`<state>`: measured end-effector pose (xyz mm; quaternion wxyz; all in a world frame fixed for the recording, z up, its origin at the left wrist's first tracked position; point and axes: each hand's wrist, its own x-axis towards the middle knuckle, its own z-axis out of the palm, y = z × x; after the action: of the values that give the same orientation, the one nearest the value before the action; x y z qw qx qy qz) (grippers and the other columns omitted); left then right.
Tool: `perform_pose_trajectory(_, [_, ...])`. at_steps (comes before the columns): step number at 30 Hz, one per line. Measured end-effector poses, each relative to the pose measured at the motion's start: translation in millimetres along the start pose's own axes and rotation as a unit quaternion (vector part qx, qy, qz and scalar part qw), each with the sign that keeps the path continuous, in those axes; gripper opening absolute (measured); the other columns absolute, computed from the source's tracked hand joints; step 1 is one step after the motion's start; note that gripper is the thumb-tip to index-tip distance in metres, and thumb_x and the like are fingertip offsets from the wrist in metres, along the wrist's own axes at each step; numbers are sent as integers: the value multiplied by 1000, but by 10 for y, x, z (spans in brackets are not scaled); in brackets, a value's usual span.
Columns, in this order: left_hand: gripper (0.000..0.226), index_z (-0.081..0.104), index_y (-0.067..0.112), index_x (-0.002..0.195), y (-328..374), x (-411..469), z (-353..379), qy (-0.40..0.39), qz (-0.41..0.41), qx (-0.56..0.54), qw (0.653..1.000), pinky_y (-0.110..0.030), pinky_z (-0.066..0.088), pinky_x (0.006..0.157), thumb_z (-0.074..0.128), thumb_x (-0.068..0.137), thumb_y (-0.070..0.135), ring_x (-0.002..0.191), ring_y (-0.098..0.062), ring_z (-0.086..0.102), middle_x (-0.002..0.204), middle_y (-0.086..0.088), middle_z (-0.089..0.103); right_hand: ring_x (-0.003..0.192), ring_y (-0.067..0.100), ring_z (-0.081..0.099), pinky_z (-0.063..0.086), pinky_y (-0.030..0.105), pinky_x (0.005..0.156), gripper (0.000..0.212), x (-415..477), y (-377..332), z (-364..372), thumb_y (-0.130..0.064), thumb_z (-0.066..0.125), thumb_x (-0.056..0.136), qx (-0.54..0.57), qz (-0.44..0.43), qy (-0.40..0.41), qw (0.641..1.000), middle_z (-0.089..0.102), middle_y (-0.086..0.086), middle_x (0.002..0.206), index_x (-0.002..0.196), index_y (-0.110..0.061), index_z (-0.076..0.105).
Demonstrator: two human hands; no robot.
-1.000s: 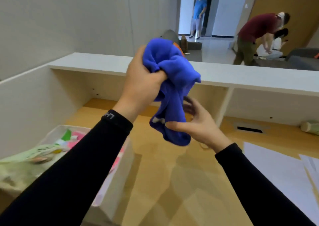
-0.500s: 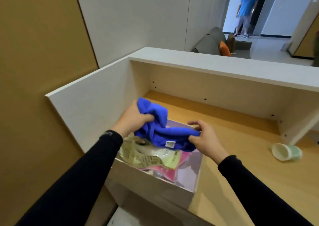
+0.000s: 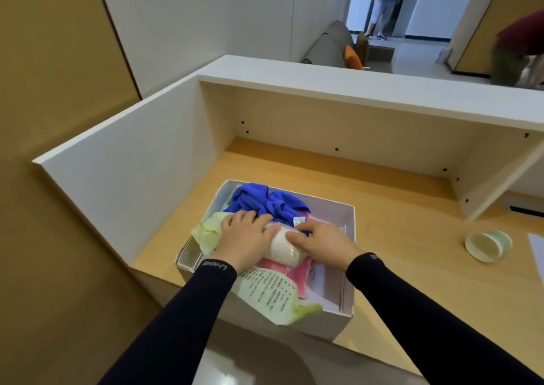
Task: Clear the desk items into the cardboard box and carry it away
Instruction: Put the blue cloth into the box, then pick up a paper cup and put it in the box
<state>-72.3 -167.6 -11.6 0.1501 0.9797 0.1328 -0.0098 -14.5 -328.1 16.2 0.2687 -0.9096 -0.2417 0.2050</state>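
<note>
Hands, left hand (image 3: 244, 237) and right hand (image 3: 321, 245), are pressing a white roll (image 3: 284, 245) into the nearly full box (image 3: 346, 267), fingers spread flat, gripping nothing; a cup (image 3: 487, 249) is lying on the counter (image 3: 397, 208) at 3 o'clock, unpacked.

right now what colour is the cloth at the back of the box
Bright blue cloth, with a small white tag; the head view shows it.

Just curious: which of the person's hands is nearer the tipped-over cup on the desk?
Right. The right hand is in the box, on the side toward the cup; the left hand lies farther left.
</note>
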Motion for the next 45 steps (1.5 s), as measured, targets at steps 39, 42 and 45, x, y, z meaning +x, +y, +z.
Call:
perform_pose_trajectory(39, [57,38,24,142,4453,777,1481,-264,-3,-298,917,-30,47,73,52,87,18,86,-21,61,98,-3,64,131,23,44,37,30,101,61,-1098,4324,-2133,-30,64,83,229,251,179,923,40,7,148,139,-17,42])
perform_pose_trajectory(42, [70,25,27,149,4633,804,1595,-289,-26,-335,897,-26,47,68,51,85,13,114,-32,58,132,-14,57,136,21,38,34,30,106,66,-1074,4391,-2116,-32,63,85,248,231,145,930,37,6,150,143,-19,36])
perform_pose_trajectory(45, [65,28,27,147,4741,806,1659,-293,-13,-345,892,-20,42,61,51,88,12,109,-28,59,134,-9,55,138,20,35,34,31,108,73,-1005,4384,-2085,-32,64,84,283,205,98,932,37,6,150,147,-21,29])
